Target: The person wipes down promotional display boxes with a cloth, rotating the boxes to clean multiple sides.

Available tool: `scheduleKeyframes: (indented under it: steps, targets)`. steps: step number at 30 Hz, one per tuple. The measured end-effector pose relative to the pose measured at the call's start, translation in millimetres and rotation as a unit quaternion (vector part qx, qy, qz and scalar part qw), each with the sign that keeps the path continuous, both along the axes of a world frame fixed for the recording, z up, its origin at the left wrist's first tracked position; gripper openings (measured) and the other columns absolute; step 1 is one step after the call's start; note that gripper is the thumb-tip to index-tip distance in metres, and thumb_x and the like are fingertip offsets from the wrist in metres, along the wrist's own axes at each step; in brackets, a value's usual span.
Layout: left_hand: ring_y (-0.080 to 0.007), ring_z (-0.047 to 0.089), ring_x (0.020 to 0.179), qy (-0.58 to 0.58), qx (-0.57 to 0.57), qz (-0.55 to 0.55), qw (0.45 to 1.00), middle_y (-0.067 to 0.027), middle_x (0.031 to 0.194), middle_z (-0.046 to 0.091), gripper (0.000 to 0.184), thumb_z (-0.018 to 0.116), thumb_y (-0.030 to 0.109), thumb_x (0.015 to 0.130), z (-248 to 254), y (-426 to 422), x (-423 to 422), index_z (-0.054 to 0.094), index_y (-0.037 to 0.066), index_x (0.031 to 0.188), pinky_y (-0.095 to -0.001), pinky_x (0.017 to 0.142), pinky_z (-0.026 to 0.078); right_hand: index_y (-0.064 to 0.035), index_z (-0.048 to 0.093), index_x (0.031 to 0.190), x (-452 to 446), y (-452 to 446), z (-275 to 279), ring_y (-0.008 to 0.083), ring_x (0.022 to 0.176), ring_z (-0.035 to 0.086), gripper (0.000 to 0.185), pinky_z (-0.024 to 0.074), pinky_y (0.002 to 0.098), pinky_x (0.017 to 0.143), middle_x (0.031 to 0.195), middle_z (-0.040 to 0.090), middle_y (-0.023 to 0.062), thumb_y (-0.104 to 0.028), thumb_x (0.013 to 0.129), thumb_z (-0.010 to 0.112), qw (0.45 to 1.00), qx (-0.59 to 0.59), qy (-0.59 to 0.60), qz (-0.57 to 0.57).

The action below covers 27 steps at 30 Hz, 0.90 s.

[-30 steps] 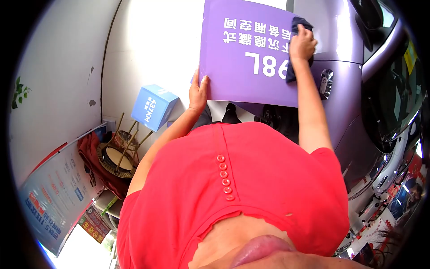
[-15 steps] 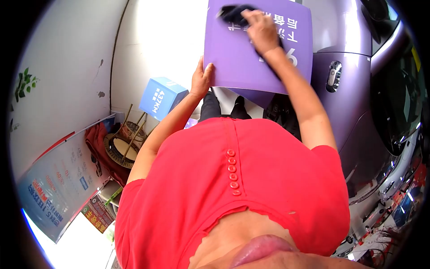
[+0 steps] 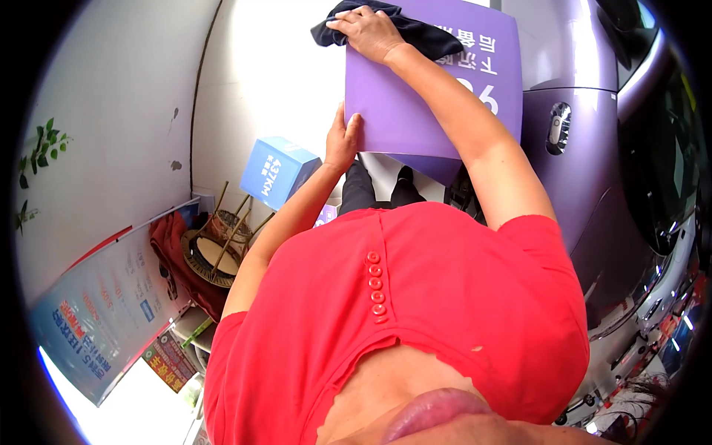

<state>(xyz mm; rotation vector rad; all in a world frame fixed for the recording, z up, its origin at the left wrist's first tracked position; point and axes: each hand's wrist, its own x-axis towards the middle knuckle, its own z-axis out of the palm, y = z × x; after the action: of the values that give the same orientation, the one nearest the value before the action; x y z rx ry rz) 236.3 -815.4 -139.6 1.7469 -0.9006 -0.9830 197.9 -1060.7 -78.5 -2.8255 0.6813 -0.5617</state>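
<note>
A large purple box (image 3: pixel 400 111) with white printed characters is in front of me, close to my legs. My left hand (image 3: pixel 343 141) grips its near left edge, the thumb on the printed face and the other fingers along the side. Over the far left part of the box, my right hand (image 3: pixel 368 33) is closed on a dark cloth (image 3: pixel 432 38). The cloth spreads across the printed face and partly hangs past the left edge. Some of the printing is hidden under the cloth and my right arm.
Right of the box stands a purple car (image 3: pixel 567 178). A blue box (image 3: pixel 276 172) marked 437KM is on the floor at left, near a round woven stool (image 3: pixel 211 256). A white wall (image 3: pixel 122 104) and a printed banner (image 3: pixel 111 304) line the left side.
My right hand has slid left with the cloth, towards the box's left edge. The left hand keeps its hold, and the whole view has shifted slightly.
</note>
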Motion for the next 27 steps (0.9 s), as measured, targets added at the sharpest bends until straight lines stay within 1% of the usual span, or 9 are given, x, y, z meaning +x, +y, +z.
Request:
scheduleKeyframes:
  steps: [3,8,14,15,18,22,23,25,27]
  targets:
    - [-0.0252,0.043,0.138,0.082,-0.054,0.042,0.994,-0.0176,0.15,0.046,0.054,0.046,0.027,0.106,-9,-2,-6,0.035,0.003,0.152,-0.0321,0.114,0.031,-0.0208,0.06,0.131,-35,-37,2,0.0288,0.124,0.053,0.043,0.0454,0.0507,0.099,0.135,0.057,0.0061,-0.011,0.091,0.049,0.993,0.008,-0.01,-0.116]
    - [-0.0216,0.044,0.136,0.106,-0.029,0.06,0.992,-0.0139,0.147,0.049,0.05,0.042,0.031,0.108,-3,0,-9,0.042,0.002,0.149,-0.031,0.114,0.032,-0.0232,0.057,0.134,-172,-94,-12,0.0324,0.124,0.052,0.049,0.0467,0.0492,0.101,0.136,0.056,0.0048,-0.016,0.086,0.059,0.926,-0.025,0.02,-0.376]
    - [-0.0211,0.043,0.137,0.123,-0.036,0.081,0.988,-0.0125,0.149,0.047,0.053,0.044,0.034,0.107,-6,-3,-11,0.04,0.002,0.15,-0.0305,0.114,0.031,-0.0295,0.057,0.133,-254,-11,-21,0.0382,0.112,0.055,0.043,0.05,0.0498,0.096,0.135,0.057,0.0038,-0.024,0.09,0.058,0.886,-0.023,0.033,-0.463]
    - [-0.021,0.043,0.137,0.129,-0.034,0.089,0.987,-0.0122,0.149,0.047,0.054,0.044,0.035,0.107,-9,-4,-10,0.04,0.002,0.15,-0.0304,0.114,0.031,-0.0242,0.062,0.12,-246,14,-25,0.0385,0.098,0.058,0.037,0.0544,0.0491,0.082,0.117,0.06,0.0038,-0.017,0.084,0.062,0.906,-0.098,0.005,-0.412]
    - [-0.0213,0.042,0.137,0.14,-0.024,0.073,0.987,-0.0119,0.149,0.047,0.056,0.043,0.037,0.107,4,-4,-9,0.039,0.003,0.151,-0.0305,0.114,0.031,-0.0233,0.062,0.107,-185,102,-27,0.0274,0.088,0.056,0.027,0.0549,0.0377,0.067,0.098,0.056,0.0009,-0.01,0.084,0.056,0.949,-0.138,-0.014,-0.282]
    - [-0.0209,0.05,0.128,0.21,-0.005,0.055,0.976,-0.0118,0.144,0.049,0.054,0.039,0.038,0.107,8,2,0,0.04,0.006,0.151,-0.0329,0.104,0.044,-0.0259,0.064,0.117,-128,215,9,0.0226,0.099,0.056,0.041,0.0558,0.0335,0.079,0.114,0.06,-0.0045,-0.011,0.078,0.066,0.99,-0.036,-0.017,-0.136]
    - [-0.0193,0.054,0.122,0.139,-0.015,-0.01,0.99,-0.0114,0.14,0.052,0.053,0.041,0.037,0.106,-6,3,12,0.041,0.007,0.149,-0.0326,0.098,0.049,-0.0252,0.065,0.117,-132,225,10,0.0231,0.1,0.056,0.042,0.0554,0.0334,0.08,0.116,0.06,-0.0045,-0.011,0.078,0.066,0.993,0.027,-0.052,-0.105]
    - [-0.0182,0.052,0.124,0.155,0.016,0.026,0.987,-0.0128,0.14,0.051,0.055,0.044,0.039,0.105,1,7,6,0.042,0.006,0.149,-0.0327,0.099,0.047,-0.0241,0.066,0.119,-146,228,11,0.0243,0.1,0.057,0.043,0.0552,0.0357,0.077,0.114,0.061,-0.0041,-0.013,0.077,0.068,0.983,0.129,-0.111,-0.073]
    - [-0.0198,0.043,0.136,0.116,0.045,0.063,0.99,-0.0142,0.151,0.043,0.059,0.044,0.043,0.105,5,2,5,0.038,0.008,0.152,-0.0331,0.112,0.036,-0.0195,0.066,0.119,-179,208,16,0.0287,0.103,0.058,0.046,0.0521,0.0376,0.09,0.119,0.062,0.0005,-0.011,0.074,0.069,0.972,0.177,-0.125,-0.092]
